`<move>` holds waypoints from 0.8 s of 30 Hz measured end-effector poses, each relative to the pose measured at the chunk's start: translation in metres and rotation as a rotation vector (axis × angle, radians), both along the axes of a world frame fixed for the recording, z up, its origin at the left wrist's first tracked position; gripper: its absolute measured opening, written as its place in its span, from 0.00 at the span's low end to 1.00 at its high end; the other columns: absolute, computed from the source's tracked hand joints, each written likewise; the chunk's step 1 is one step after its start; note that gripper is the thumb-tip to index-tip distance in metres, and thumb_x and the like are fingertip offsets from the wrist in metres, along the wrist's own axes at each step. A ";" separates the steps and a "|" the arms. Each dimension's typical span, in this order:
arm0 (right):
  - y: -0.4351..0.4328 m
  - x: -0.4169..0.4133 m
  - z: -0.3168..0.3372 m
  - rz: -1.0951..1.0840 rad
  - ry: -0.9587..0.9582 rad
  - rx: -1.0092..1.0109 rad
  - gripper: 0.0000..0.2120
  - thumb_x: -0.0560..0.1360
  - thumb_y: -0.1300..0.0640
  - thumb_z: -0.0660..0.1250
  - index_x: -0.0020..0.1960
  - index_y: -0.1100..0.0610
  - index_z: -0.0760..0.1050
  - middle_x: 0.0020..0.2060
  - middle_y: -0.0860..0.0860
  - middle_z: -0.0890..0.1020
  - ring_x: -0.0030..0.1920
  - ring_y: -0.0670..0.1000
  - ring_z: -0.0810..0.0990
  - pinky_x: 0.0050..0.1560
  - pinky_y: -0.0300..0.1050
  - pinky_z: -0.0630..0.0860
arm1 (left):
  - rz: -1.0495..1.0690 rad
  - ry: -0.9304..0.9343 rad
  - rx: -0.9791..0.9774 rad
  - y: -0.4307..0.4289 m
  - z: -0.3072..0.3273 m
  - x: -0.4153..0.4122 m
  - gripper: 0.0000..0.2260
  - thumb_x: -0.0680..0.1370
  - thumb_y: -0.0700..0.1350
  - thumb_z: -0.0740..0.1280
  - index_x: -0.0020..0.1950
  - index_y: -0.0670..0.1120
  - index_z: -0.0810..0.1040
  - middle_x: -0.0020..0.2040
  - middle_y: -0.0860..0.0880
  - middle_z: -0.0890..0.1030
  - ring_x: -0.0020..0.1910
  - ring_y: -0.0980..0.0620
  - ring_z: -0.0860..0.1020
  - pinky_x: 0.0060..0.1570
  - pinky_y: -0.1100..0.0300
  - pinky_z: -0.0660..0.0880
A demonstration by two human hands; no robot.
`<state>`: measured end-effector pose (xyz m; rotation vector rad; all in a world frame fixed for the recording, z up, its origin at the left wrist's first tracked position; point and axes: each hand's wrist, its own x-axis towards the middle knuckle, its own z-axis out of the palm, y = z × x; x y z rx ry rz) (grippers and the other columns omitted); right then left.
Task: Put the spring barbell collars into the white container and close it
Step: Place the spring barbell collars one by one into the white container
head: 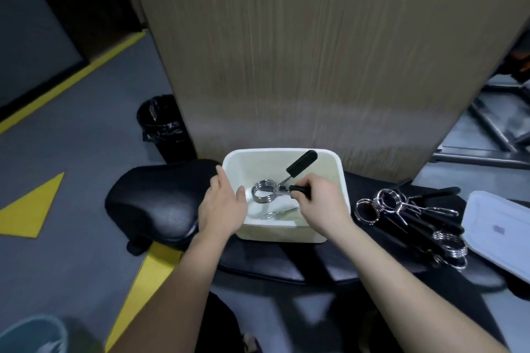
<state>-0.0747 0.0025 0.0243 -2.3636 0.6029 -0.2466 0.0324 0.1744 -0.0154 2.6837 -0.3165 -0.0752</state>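
A white container (338, 180) stands open on a black padded bench (155, 203). My right hand (318, 203) is shut on one black handle of a spring barbell collar (265, 190), holding its chrome coil just inside the container; the other handle sticks up toward the far rim. My left hand (223, 206) rests against the container's left wall, thumb over the rim. Something thin and metallic (279, 213) lies on the container floor. Several more spring collars (413, 218) lie piled on the bench to the right. The white lid (502, 232) sits at the far right.
A tall wood-grain panel (315, 51) rises directly behind the container. A black bin with a liner (160, 126) stands on the grey floor at left, near yellow floor markings (31, 212). Metal frame bars (487, 135) are at the right.
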 end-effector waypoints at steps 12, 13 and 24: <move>0.025 0.084 -0.057 0.186 0.498 -0.023 0.16 0.81 0.58 0.62 0.66 0.63 0.68 0.60 0.60 0.79 0.58 0.60 0.78 0.50 0.45 0.70 | 0.011 -0.031 0.007 -0.007 -0.006 0.002 0.33 0.81 0.51 0.56 0.80 0.42 0.45 0.74 0.45 0.62 0.66 0.43 0.69 0.56 0.46 0.72; 0.025 0.084 -0.058 0.213 0.552 -0.061 0.16 0.80 0.58 0.63 0.66 0.63 0.70 0.60 0.59 0.79 0.60 0.60 0.78 0.50 0.45 0.70 | 0.012 -0.030 0.004 -0.007 -0.006 0.002 0.33 0.81 0.51 0.56 0.80 0.42 0.45 0.74 0.45 0.62 0.66 0.43 0.69 0.56 0.47 0.72; 0.004 0.072 -0.045 0.030 0.353 0.028 0.11 0.68 0.52 0.77 0.47 0.54 0.80 0.43 0.52 0.83 0.46 0.55 0.82 0.42 0.44 0.76 | 0.007 -0.004 0.052 -0.007 -0.001 0.001 0.33 0.79 0.50 0.55 0.80 0.44 0.44 0.75 0.45 0.61 0.64 0.43 0.70 0.54 0.48 0.72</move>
